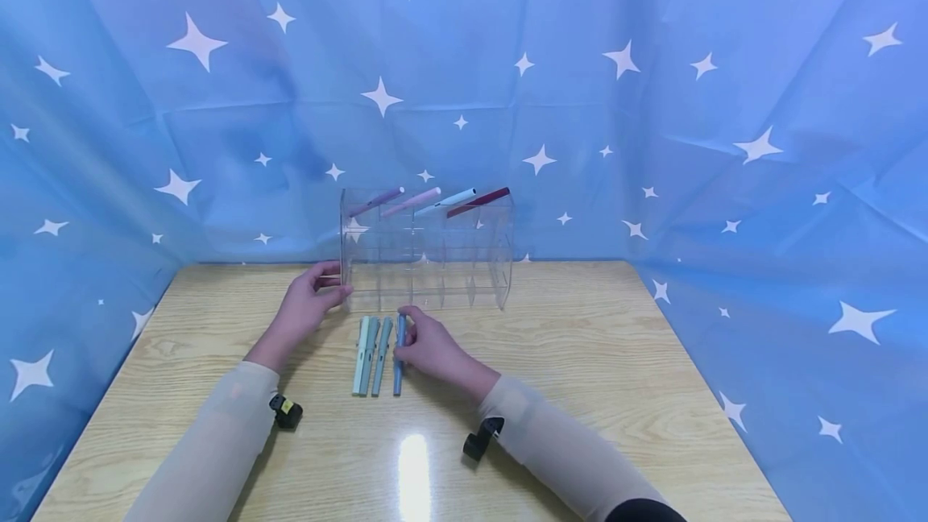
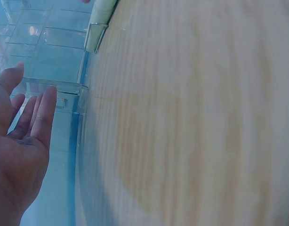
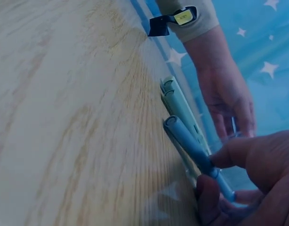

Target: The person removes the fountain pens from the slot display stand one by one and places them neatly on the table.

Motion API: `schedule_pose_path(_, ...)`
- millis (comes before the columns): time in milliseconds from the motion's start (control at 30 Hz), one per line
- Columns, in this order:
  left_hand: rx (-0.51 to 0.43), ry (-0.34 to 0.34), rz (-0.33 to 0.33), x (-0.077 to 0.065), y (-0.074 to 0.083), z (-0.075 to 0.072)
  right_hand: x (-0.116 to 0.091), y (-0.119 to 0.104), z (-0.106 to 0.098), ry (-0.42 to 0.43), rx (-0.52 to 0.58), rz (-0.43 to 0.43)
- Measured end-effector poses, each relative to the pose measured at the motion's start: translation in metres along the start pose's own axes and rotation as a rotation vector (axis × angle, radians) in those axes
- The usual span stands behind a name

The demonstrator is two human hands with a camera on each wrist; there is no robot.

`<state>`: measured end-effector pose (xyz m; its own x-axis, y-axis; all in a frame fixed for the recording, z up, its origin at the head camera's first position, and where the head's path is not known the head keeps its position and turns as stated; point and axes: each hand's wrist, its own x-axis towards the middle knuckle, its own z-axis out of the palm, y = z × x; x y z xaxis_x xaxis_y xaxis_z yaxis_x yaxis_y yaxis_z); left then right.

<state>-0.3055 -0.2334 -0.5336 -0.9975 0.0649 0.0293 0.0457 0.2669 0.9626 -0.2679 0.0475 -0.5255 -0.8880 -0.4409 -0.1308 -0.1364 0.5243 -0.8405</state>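
Observation:
My left hand [image 1: 304,306] rests against the left side of a clear acrylic rack [image 1: 428,298], thumb near its front edge and fingers fairly straight. In the left wrist view, that hand [image 2: 27,136] lies beside the rack's corner. A blue capped pen [image 1: 398,369] is pinched between thumb and fingers of my right hand [image 1: 435,349]; the right wrist view shows this blue pen [image 3: 189,146] close up, low over the table. Left of it lie a mint pen [image 1: 361,357], a teal pen [image 1: 370,361] and a grey-teal pen [image 1: 382,357], roughly side by side.
Across the rack's top slots lean a purple pen [image 1: 377,201], a pink pen [image 1: 413,202], a pale blue pen [image 1: 445,201] and a dark red pen [image 1: 478,202]. Behind the wooden table [image 1: 594,361] hangs a blue star-patterned curtain [image 1: 464,47].

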Motion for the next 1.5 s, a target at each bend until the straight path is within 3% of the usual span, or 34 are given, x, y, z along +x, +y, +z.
schedule_pose_path(333, -0.011, -0.003, 0.012, -0.002, 0.004, 0.001, 0.001, -0.007, 0.003, -0.006, -0.094, 0.013)
schedule_pose_path(633, -0.003, 0.001, 0.016, -0.001, 0.004, 0.001, 0.001, -0.007, 0.004, -0.006, -0.103, 0.014)
schedule_pose_path(1100, -0.007, -0.001, 0.013, -0.002, 0.001, 0.002, -0.003, -0.001, 0.000, -0.007, 0.013, 0.046)
schedule_pose_path(1500, 0.002, 0.000, 0.018, -0.003, 0.001, 0.001, -0.005, 0.000, -0.023, 0.099, 0.130, -0.008)
